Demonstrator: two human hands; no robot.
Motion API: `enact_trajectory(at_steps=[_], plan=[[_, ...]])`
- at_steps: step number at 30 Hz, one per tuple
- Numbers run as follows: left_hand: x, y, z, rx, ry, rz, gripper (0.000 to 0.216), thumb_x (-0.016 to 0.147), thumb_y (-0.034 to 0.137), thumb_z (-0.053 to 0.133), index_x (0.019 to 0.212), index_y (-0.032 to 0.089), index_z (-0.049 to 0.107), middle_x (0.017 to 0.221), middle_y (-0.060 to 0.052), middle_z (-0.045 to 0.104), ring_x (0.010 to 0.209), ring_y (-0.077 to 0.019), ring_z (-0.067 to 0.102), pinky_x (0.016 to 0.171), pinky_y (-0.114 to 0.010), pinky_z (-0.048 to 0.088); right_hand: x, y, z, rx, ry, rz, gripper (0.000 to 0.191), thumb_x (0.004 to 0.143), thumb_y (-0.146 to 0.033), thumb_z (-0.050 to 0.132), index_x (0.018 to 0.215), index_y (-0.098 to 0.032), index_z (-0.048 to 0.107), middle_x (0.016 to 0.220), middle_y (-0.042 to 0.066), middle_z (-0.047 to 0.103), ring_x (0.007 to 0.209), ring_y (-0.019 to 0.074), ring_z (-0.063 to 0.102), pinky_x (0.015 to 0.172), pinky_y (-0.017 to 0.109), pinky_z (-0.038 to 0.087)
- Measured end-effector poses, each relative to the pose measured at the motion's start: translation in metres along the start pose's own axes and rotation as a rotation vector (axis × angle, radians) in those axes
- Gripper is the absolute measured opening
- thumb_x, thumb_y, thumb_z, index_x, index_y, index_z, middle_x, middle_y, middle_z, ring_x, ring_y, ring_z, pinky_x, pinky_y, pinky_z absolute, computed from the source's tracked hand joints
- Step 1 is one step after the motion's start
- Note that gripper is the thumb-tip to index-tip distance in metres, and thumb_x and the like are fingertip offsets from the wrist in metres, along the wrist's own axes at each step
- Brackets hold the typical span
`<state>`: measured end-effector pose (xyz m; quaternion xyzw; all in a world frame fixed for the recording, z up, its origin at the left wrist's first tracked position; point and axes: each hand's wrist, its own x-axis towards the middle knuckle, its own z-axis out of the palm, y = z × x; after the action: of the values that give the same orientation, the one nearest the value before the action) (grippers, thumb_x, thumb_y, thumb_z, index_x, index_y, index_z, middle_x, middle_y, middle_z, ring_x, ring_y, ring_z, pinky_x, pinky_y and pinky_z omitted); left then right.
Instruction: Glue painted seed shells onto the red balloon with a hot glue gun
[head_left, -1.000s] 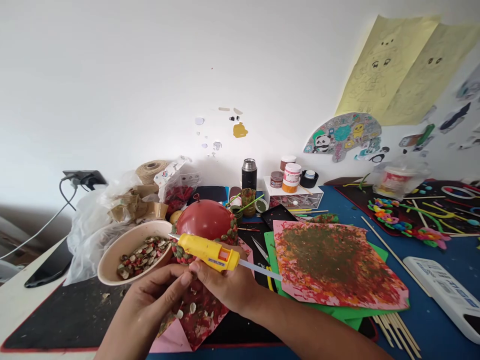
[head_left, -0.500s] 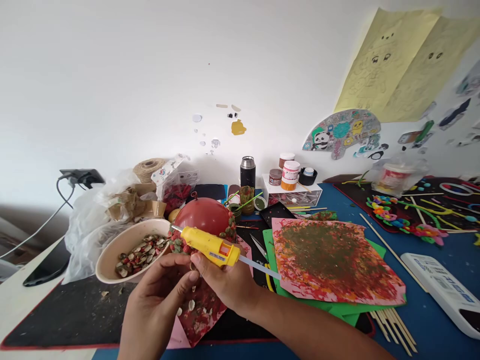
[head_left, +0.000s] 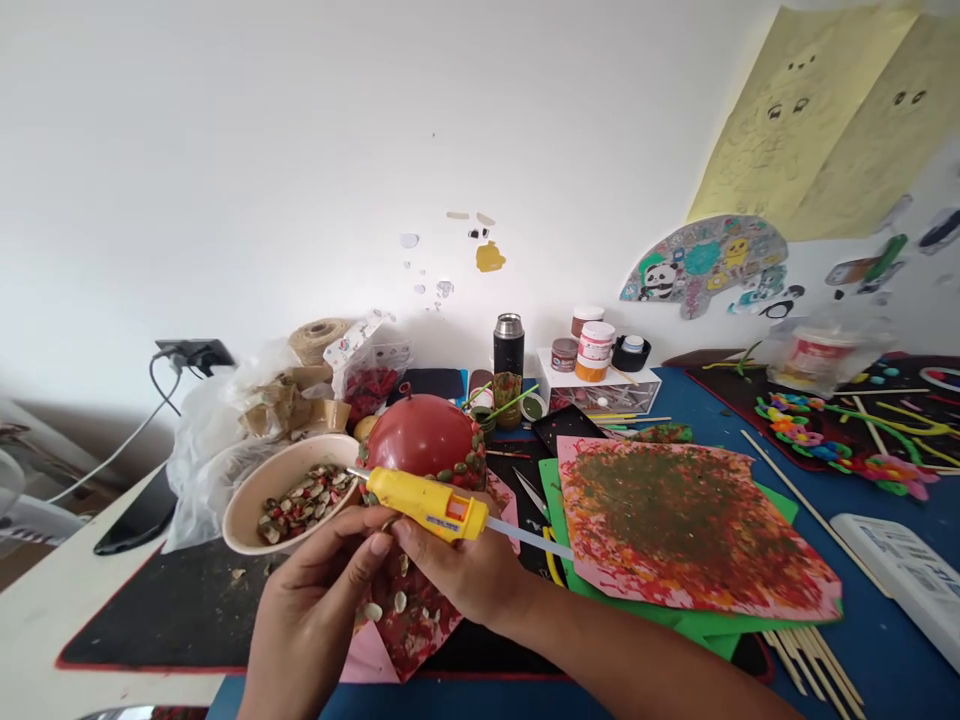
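My right hand (head_left: 469, 575) is wrapped round a yellow hot glue gun (head_left: 420, 500), its nozzle pointing left and a clear glue stick (head_left: 529, 537) jutting from the back. Close beside it, my left hand (head_left: 319, 595) pinches a small pistachio shell, mostly hidden by the fingertips; the right thumb and fingers meet it there. Behind the gun is a dark red balloon (head_left: 420, 432) with red and green painted shells (head_left: 474, 470) round its lower part. A beige bowl (head_left: 236, 515) of painted shells (head_left: 304, 505) stands left of it. Loose shells (head_left: 400, 602) lie on paint-stained pink paper (head_left: 416, 640) below the hands.
Right of the hands, a paint-covered sheet (head_left: 675, 520) lies over green sheets (head_left: 720, 640). Scissors (head_left: 531, 490), wooden sticks (head_left: 814, 660) and a white device (head_left: 900, 575) lie around it. Behind stand a black flask (head_left: 509, 350) and paint jars (head_left: 596, 345). Plastic bags (head_left: 199, 480) sit at left.
The camera view has turned slightly left, so the surroundings appear further right. Both hands keep nearly the same pose, with the glue gun still in the right hand.
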<state>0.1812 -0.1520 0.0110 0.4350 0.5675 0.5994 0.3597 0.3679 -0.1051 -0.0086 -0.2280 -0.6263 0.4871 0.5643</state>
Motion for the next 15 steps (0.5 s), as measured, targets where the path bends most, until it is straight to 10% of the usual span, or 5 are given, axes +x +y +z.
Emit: enact_trajectory(at_steps=[10,15], plan=[[0.016,-0.003,-0.017,-0.112,0.061,-0.070,0.076,0.057,0.086,0.118,0.100,0.026,0.101,0.086,-0.009,0.093,0.073,-0.0291,0.088,0.066,-0.034,0.078,-0.003,0.000,-0.004,0.138,-0.076,0.189,0.086,0.106,-0.106,0.081,0.107,-0.021,0.091,0.078,0.002,0.072,0.054,0.0150,0.062,0.052,0.028,0.051],[0.000,-0.013,-0.038,0.143,-0.142,0.162,0.047,0.091,0.075,0.107,0.109,0.031,0.104,0.127,-0.014,0.102,0.123,-0.0419,0.099,0.105,-0.042,0.083,-0.005,-0.001,-0.007,0.179,-0.053,0.243,0.100,0.098,-0.116,0.078,0.114,-0.018,0.094,0.081,0.006,0.076,0.064,0.0204,0.072,0.060,0.031,0.057]])
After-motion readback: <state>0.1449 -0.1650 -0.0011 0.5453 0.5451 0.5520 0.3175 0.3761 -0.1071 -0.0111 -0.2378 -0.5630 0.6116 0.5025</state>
